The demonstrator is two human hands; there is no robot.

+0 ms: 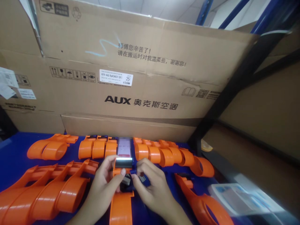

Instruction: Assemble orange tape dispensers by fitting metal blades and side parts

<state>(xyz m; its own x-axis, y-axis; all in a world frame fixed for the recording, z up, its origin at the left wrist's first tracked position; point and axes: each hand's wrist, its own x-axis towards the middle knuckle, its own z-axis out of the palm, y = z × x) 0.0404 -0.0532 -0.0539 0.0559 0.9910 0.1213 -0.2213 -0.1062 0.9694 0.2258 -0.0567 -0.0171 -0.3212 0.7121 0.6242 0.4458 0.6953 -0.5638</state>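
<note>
My left hand (104,181) is closed around the head of an orange tape dispenser (121,207), its thumb pressed on the orange frame. A toothed metal edge with a dark strip (124,162) crosses the top of this head. My right hand (155,184) is closed at the head's right side, thumb and forefinger pinching a small dark blue piece (133,172). Whether that piece is joined to the dispenser I cannot tell. Below the thumbs, dark and grey parts (127,180) show, partly hidden by the fingers. Just behind the hands lies a phone (124,147) with a lit screen.
Several orange tape dispensers (58,190) stand in a row at left on the blue table (14,145), with more (166,156) along the back. Another dispenser (201,203) lies at right, near a clear-and-white box (243,198). A large cardboard sheet (150,84) rises behind.
</note>
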